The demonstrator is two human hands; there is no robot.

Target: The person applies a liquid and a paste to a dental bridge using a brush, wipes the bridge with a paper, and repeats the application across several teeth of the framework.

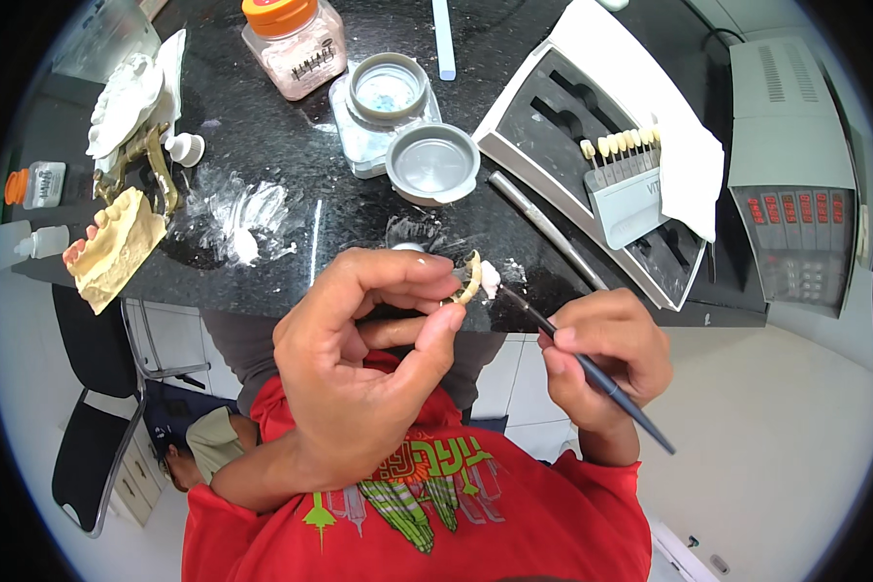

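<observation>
My left hand is closed, pinching a small curved dental bridge between thumb and fingertips. The bridge is yellowish with a row of tooth shapes, and my fingers cover part of it. A slim brush with a dark blue handle rests in my right hand, gripped like a pen. Its thin tip points at a small white lump of paste just right of the bridge. Whether tip and paste touch I cannot tell.
Beyond my hands stand an open grey-rimmed jar, its grey lid and an orange-capped powder jar. A tooth shade guide lies in a white case. White powder and a dental cast are left; a control unit stands right.
</observation>
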